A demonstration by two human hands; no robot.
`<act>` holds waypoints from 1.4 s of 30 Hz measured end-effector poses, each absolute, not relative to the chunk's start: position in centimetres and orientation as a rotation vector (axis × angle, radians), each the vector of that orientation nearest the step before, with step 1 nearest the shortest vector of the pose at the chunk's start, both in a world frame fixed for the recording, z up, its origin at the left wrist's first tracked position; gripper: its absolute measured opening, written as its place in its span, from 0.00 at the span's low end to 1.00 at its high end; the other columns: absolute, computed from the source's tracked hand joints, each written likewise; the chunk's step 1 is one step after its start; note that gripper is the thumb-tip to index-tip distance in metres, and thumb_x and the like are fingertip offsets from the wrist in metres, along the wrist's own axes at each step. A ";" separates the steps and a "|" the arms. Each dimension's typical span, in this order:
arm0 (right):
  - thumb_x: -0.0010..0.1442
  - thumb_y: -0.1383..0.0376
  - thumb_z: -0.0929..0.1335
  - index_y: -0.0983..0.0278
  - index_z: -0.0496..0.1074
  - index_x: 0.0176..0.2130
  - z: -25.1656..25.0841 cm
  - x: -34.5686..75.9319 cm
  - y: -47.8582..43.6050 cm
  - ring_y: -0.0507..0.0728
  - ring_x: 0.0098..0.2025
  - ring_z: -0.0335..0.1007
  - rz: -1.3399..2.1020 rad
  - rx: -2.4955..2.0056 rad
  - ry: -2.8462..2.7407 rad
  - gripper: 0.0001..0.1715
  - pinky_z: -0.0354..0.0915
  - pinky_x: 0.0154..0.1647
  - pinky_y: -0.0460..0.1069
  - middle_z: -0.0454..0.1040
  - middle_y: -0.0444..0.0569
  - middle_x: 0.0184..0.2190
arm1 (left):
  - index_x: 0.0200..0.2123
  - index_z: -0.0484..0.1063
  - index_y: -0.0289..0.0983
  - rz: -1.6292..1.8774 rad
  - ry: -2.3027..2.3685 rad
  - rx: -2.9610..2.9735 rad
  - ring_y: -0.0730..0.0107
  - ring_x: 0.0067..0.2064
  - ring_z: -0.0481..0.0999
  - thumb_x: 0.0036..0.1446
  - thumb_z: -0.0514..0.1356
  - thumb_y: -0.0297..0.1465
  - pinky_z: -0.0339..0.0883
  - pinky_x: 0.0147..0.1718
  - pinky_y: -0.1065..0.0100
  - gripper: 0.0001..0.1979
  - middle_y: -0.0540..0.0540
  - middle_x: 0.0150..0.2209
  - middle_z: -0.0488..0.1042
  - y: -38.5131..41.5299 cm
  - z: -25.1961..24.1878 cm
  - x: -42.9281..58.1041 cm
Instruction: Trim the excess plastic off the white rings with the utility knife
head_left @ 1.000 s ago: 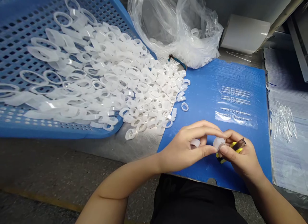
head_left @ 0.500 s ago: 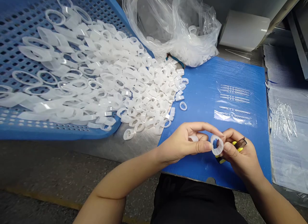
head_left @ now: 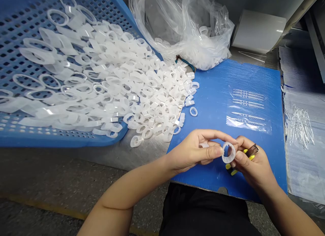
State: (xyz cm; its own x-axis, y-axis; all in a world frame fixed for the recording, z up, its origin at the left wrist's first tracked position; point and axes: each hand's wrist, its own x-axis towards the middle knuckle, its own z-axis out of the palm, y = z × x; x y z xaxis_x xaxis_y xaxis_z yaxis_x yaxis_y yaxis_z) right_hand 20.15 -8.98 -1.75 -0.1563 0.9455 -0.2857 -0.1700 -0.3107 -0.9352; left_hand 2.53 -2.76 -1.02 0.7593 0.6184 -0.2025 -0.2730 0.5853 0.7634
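Observation:
Between the fingertips of both hands is a translucent white plastic ring (head_left: 229,159), its opening turned toward me. My left hand (head_left: 200,149) pinches its left side with thumb and forefinger, and a second white ring (head_left: 203,145) shows partly behind those fingers. On the ring's right side, my right hand (head_left: 250,158) grips with thumb and forefinger. A small pair of cutters (head_left: 251,152) with yellow and black handles is tucked in the right palm, partly hidden by the fingers. Both hands are above a blue board (head_left: 210,127).
A blue perforated basket (head_left: 122,13) tips its pile of white rings (head_left: 157,97) toward the board. Behind stands a clear plastic bag (head_left: 210,43) with more rings. Several clear pointed pieces (head_left: 247,104) lie on the board; others form a clear heap (head_left: 302,127) at right.
The ring has turned slightly between my fingers, its opening now facing me more squarely. The cutters have shifted a little in my right hand. Both hands stay in nearly the same place.

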 end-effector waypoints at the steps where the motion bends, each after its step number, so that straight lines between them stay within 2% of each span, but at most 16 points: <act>1: 0.56 0.49 0.71 0.63 0.68 0.29 -1.8 20.1 -9.0 0.48 0.18 0.54 1.614 -1.208 -0.998 0.21 0.52 0.18 0.43 0.65 0.39 0.18 | 0.40 0.78 0.35 0.551 0.476 0.798 0.86 0.17 0.52 0.53 0.67 0.35 0.44 0.14 0.76 0.13 0.52 0.23 0.62 -2.8 -1.0 2.5; 3: 0.57 0.49 0.71 0.63 0.68 0.30 -1.8 20.1 -9.0 0.48 0.18 0.55 1.603 -1.209 -1.016 0.20 0.53 0.19 0.43 0.65 0.39 0.18 | 0.42 0.78 0.36 0.560 0.457 0.828 0.85 0.17 0.53 0.55 0.66 0.35 0.46 0.14 0.77 0.12 0.53 0.21 0.61 -2.8 -1.1 2.5; 6: 0.58 0.50 0.70 0.62 0.68 0.30 -1.7 20.1 -9.2 0.49 0.19 0.57 1.521 -1.222 -1.084 0.19 0.55 0.21 0.44 0.65 0.39 0.18 | 0.45 0.77 0.38 0.588 0.447 0.887 0.84 0.17 0.59 0.58 0.62 0.33 0.51 0.14 0.79 0.12 0.51 0.23 0.67 -3.0 -1.1 2.5; 9: 0.60 0.52 0.69 0.61 0.67 0.28 -1.4 20.1 -9.3 0.49 0.20 0.58 1.320 -1.274 -1.245 0.18 0.56 0.21 0.44 0.64 0.39 0.18 | 0.45 0.77 0.39 0.672 0.475 1.016 0.82 0.22 0.69 0.61 0.60 0.33 0.66 0.22 0.77 0.11 0.47 0.33 0.72 -3.1 -1.0 2.6; 11: 0.62 0.55 0.68 0.61 0.66 0.28 -1.1 19.9 -9.3 0.49 0.19 0.57 1.114 -1.325 -1.412 0.16 0.54 0.19 0.43 0.64 0.38 0.18 | 0.45 0.77 0.39 0.707 0.502 1.106 0.81 0.26 0.73 0.60 0.61 0.34 0.70 0.29 0.75 0.12 0.45 0.40 0.71 -3.2 -0.9 2.7; 13: 0.64 0.60 0.67 0.61 0.65 0.29 -1.0 19.6 -9.2 0.48 0.17 0.56 0.839 -1.335 -1.606 0.13 0.53 0.18 0.43 0.64 0.38 0.18 | 0.46 0.76 0.39 0.712 0.533 1.162 0.80 0.27 0.73 0.59 0.61 0.37 0.71 0.29 0.75 0.13 0.44 0.44 0.69 -3.4 -0.9 2.9; 17: 0.67 0.67 0.64 0.62 0.65 0.29 -1.5 19.2 -9.0 0.49 0.17 0.58 0.300 -1.249 -1.917 0.13 0.55 0.21 0.45 0.66 0.40 0.17 | 0.46 0.74 0.37 0.674 0.600 1.219 0.80 0.28 0.71 0.59 0.60 0.41 0.71 0.27 0.75 0.16 0.44 0.44 0.67 -3.8 -1.1 3.2; 21: 0.66 0.70 0.62 0.61 0.65 0.28 -2.2 19.3 -8.9 0.51 0.18 0.59 0.052 -1.245 -2.089 0.14 0.53 0.22 0.48 0.65 0.41 0.16 | 0.44 0.74 0.37 0.664 0.678 1.332 0.72 0.36 0.71 0.60 0.60 0.39 0.69 0.32 0.74 0.14 0.45 0.41 0.68 -3.9 -1.3 3.2; 23: 0.66 0.69 0.63 0.62 0.66 0.31 -2.0 19.3 -8.9 0.51 0.18 0.60 0.080 -1.262 -2.078 0.09 0.54 0.22 0.48 0.66 0.41 0.17 | 0.42 0.74 0.38 0.715 0.665 1.311 0.70 0.39 0.71 0.61 0.59 0.38 0.68 0.36 0.73 0.12 0.45 0.39 0.70 -3.8 -1.5 3.2; 25: 0.66 0.66 0.63 0.62 0.65 0.35 -1.5 19.4 -9.0 0.50 0.19 0.61 0.259 -1.270 -2.001 0.05 0.57 0.22 0.46 0.67 0.41 0.20 | 0.43 0.73 0.38 0.779 0.617 1.205 0.72 0.37 0.71 0.61 0.59 0.38 0.69 0.37 0.72 0.11 0.45 0.41 0.72 -3.8 -1.7 3.3; 30: 0.67 0.69 0.57 0.62 0.62 0.35 -0.6 19.6 -9.1 0.50 0.23 0.63 0.579 -1.313 -1.899 0.09 0.59 0.25 0.45 0.66 0.42 0.24 | 0.48 0.69 0.39 0.881 0.612 1.067 0.75 0.32 0.73 0.62 0.59 0.35 0.64 0.22 0.78 0.12 0.42 0.43 0.75 -3.9 -2.1 3.4; 32: 0.67 0.70 0.58 0.62 0.63 0.35 -0.7 19.6 -9.2 0.50 0.24 0.63 0.623 -1.352 -1.906 0.09 0.59 0.26 0.45 0.65 0.42 0.25 | 0.48 0.70 0.39 0.911 0.634 1.146 0.75 0.31 0.74 0.62 0.59 0.35 0.64 0.21 0.78 0.12 0.42 0.43 0.76 -4.0 -2.0 3.3; 35: 0.68 0.70 0.59 0.62 0.63 0.35 -0.9 19.6 -9.3 0.50 0.24 0.63 0.667 -1.354 -1.902 0.09 0.58 0.27 0.45 0.66 0.42 0.25 | 0.47 0.72 0.39 1.015 0.692 1.378 0.72 0.37 0.76 0.62 0.59 0.33 0.72 0.32 0.74 0.11 0.42 0.44 0.76 -4.2 -1.9 3.1; 37: 0.68 0.70 0.59 0.63 0.64 0.35 -1.0 19.6 -9.3 0.50 0.25 0.63 0.674 -1.338 -1.897 0.09 0.58 0.28 0.45 0.66 0.42 0.26 | 0.48 0.72 0.40 1.077 0.695 1.540 0.69 0.42 0.77 0.63 0.58 0.30 0.74 0.39 0.70 0.10 0.43 0.45 0.75 -4.2 -1.9 3.0; 42: 0.68 0.70 0.60 0.63 0.64 0.35 -1.1 19.5 -9.2 0.50 0.26 0.64 0.703 -1.320 -1.892 0.08 0.58 0.29 0.44 0.67 0.43 0.27 | 0.49 0.70 0.39 1.138 0.647 1.721 0.70 0.44 0.77 0.63 0.56 0.26 0.75 0.40 0.71 0.12 0.42 0.46 0.75 -4.2 -2.1 3.0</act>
